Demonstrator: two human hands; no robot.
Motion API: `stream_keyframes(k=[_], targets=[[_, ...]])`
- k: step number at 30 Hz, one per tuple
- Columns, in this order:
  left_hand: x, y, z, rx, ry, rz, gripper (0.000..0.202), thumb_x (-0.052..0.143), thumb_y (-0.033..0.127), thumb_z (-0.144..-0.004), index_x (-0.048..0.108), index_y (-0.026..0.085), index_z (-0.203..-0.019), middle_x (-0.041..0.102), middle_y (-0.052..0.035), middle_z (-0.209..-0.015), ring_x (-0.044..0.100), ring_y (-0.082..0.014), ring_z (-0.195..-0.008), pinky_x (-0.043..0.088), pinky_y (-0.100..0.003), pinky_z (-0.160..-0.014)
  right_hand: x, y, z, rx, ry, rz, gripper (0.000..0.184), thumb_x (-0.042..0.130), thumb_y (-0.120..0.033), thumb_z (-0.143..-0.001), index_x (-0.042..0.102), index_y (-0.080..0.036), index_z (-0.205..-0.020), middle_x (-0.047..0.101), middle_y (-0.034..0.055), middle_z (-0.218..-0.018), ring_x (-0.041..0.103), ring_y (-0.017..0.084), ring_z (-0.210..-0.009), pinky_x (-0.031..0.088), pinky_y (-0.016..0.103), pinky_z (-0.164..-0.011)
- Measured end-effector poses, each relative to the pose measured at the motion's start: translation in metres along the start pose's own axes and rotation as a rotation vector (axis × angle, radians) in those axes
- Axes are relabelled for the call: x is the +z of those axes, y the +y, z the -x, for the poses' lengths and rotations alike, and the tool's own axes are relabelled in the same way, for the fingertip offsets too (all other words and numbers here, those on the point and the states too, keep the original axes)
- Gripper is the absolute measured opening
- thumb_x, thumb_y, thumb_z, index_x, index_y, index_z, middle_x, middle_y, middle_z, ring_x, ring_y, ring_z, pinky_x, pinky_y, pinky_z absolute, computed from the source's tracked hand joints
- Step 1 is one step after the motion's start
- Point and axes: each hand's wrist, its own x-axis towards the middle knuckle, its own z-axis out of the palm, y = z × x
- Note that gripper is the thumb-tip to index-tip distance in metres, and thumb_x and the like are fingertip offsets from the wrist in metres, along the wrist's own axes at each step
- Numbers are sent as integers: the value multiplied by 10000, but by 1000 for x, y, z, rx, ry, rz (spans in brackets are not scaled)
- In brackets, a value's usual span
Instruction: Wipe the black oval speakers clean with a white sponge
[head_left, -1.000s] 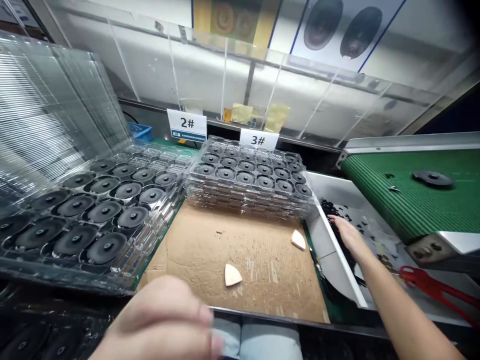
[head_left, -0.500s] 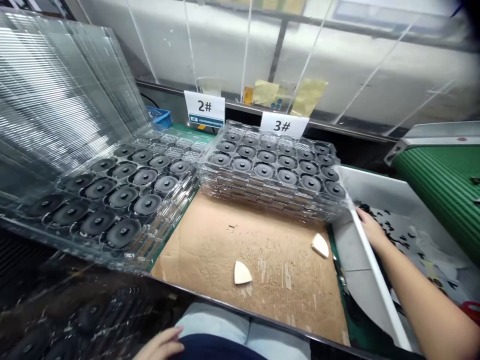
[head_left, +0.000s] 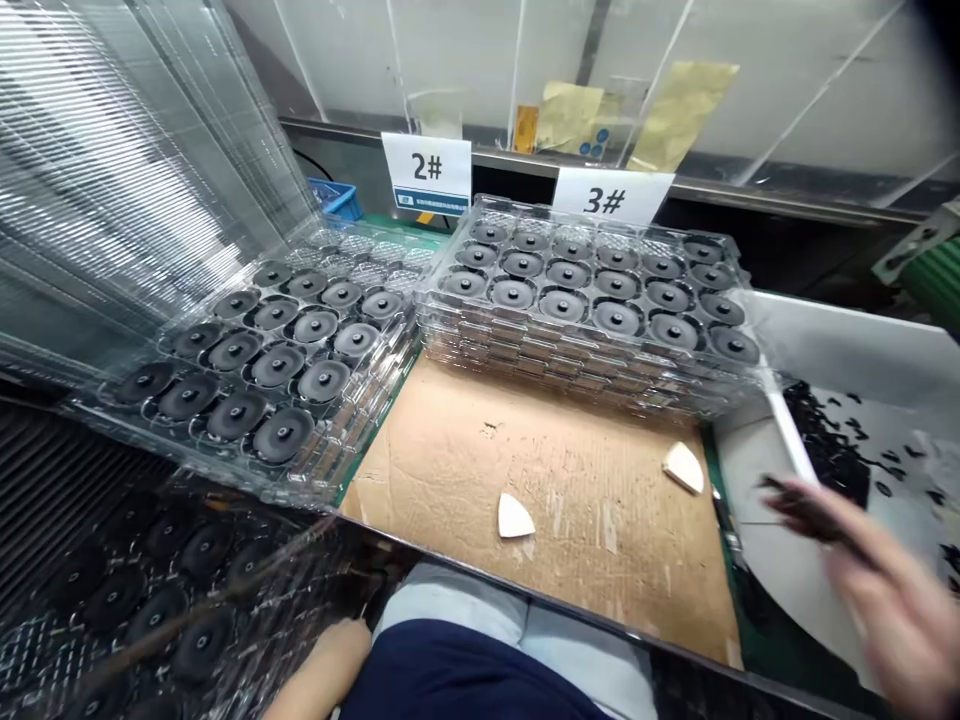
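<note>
My right hand [head_left: 881,590], smeared by motion, is closed on a dark elongated piece [head_left: 806,510] whose kind I cannot make out. It is over the near wall of the white bin [head_left: 791,430], where many small black pieces [head_left: 825,440] lie. At the bottom, my left hand [head_left: 341,645] rests low beside my lap, its fingers hidden. Two white wedge-shaped pads, a nearer pad [head_left: 515,517] and a right pad [head_left: 684,469], lie on the cardboard sheet [head_left: 442,470].
Clear plastic trays holding round black parts stand in a left stack [head_left: 300,370] and a back stack [head_left: 592,290]. Behind them are signs marked 2# [head_left: 427,170] and 3# [head_left: 611,195]. A blue basket [head_left: 337,198] sits at the back left. More black parts [head_left: 157,610] lie lower left.
My right hand has come out of the white bin toward me, now with a dark piece in it. My left hand has turned, hiding its fingers. The view has shifted.
</note>
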Motion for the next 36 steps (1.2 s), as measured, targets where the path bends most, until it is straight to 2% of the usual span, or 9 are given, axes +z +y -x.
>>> stream_keyframes(k=[4,9,11,14,19,24,29,33,36], targets=[[-33,17,-6,35,-53,-55,270,574,330,-865,603,146,-1060,644,-74,-1069,627,-203,-955,519,-424,-836,85,-69,20,-252,-88,25,507,313,-266,-933,334,-377,-1427,460,23,-1412,464,278,-1276,428,515,-1034],[-75,19,26,190,14,20,283,412,184,-897,670,167,-1011,679,-101,-1112,600,-219,-1090,417,-359,-994,156,-83,35,-246,-102,56,531,429,-268,-912,340,-283,-1435,356,82,-1478,359,301,-1345,342,546,-1078],[-87,20,44,293,29,186,351,396,239,-900,595,239,-1188,607,-47,-1292,524,-193,-1214,357,-322,-1063,160,-78,43,-223,-74,55,623,480,-329,-907,235,-253,-1475,353,116,-1472,333,310,-1356,331,559,-1076],[-95,33,58,425,-135,891,315,523,394,-842,643,239,-1089,677,-60,-1176,597,-233,-1114,427,-375,-1005,160,-75,48,-188,-19,50,715,530,-409,-888,187,-208,-1483,419,163,-1410,378,330,-1321,351,571,-1051],[-102,75,52,290,-320,1838,332,704,302,-749,600,218,-1054,696,-59,-1056,674,-169,-875,513,-310,-802,153,-101,41,-180,10,3,669,535,-428,-886,256,-216,-1456,536,160,-1292,493,323,-1222,370,577,-1029],[-111,96,49,568,-665,1844,585,696,434,-748,494,213,-1250,621,-160,-1226,640,-283,-1043,493,-425,-863,116,-167,39,-317,-205,-163,761,578,-455,-871,168,-266,-1484,548,113,-1309,516,267,-1226,443,456,-1019],[-105,87,47,652,-733,1740,726,767,507,-620,569,161,-1227,661,-126,-1112,644,-214,-927,504,-273,-731,104,-214,36,-544,-410,-225,727,572,-465,-877,194,-291,-1473,483,79,-1393,404,237,-1325,365,410,-1096],[-96,74,49,627,-804,1858,654,792,451,-615,609,175,-1179,683,-93,-1062,653,-211,-941,523,-292,-771,116,-215,35,-580,-510,-225,733,564,-505,-868,213,-282,-1472,465,85,-1400,398,262,-1321,397,422,-1066],[-92,68,55,606,-768,2032,565,790,395,-642,615,242,-1157,684,-65,-1081,662,-259,-1002,533,-367,-826,134,-192,31,-337,-325,-131,552,497,-518,-896,413,-272,-1383,546,110,-1235,617,252,-1016,546,380,-825]])
